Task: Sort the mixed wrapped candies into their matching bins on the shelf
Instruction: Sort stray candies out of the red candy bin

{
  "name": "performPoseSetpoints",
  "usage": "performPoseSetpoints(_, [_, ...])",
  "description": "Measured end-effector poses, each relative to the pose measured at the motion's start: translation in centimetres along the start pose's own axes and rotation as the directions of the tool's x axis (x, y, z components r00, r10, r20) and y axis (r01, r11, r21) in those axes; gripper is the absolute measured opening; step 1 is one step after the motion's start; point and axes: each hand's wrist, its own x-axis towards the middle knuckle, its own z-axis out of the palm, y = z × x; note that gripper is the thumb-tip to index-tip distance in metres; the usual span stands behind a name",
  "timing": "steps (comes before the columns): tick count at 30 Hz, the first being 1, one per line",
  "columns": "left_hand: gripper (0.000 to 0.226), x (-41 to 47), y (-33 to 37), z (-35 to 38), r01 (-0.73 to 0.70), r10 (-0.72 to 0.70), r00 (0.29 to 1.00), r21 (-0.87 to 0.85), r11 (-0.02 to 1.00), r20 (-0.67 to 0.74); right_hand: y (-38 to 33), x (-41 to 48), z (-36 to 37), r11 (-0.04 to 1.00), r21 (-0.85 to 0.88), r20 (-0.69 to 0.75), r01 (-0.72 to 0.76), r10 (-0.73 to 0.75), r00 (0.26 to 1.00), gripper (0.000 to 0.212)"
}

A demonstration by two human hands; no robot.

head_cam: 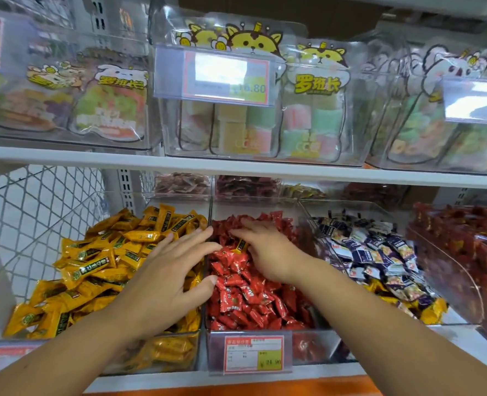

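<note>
Yellow-wrapped candy (240, 244), one piece, lies in the wrong place: on top of the red candies (245, 295) in the middle bin (316, 347), towards its back half.

Right hand (268, 252): reaches into the middle bin, fingers bent down over the stray piece and touching it. Only one end of the wrapper shows below the index finger. Thumb hidden under the hand, so I cannot tell whether the piece is pinched or just covered.

Left hand (165, 275): holding nothing, fingers spread wide and fairly straight. Palm hovers over the right edge of the yellow candies (99, 261); thumb tip is over the red pile, just beside the divider. Contact with the pile cannot be judged.

Left bin (165, 352): clear plastic, heaped with yellow candies of the same wrapper as the stray.

Bin to the right of the middle one: blue-and-white candies (379, 252), with several more yellow pieces (433, 310) mixed in at its front right corner. Further right, a bin of dark red packets (465, 252).

Middle bin front carries a price label (253, 354).

Shelf board above (65, 155): clear boxes holding cartoon-printed bags of soft sweets (313, 110), and a price tag (225, 75). White wire mesh (36, 210) closes the left side.
</note>
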Motion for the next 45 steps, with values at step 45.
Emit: performPoseSetpoints(45, [0.065, 0.0, -0.2, -0.5, -0.009, 0.01, 1.0, -0.007, 1.0, 0.013, -0.1, -3.6, -6.4, 0.983, -0.078, 0.617, -0.169, 0.181, 0.766, 0.068])
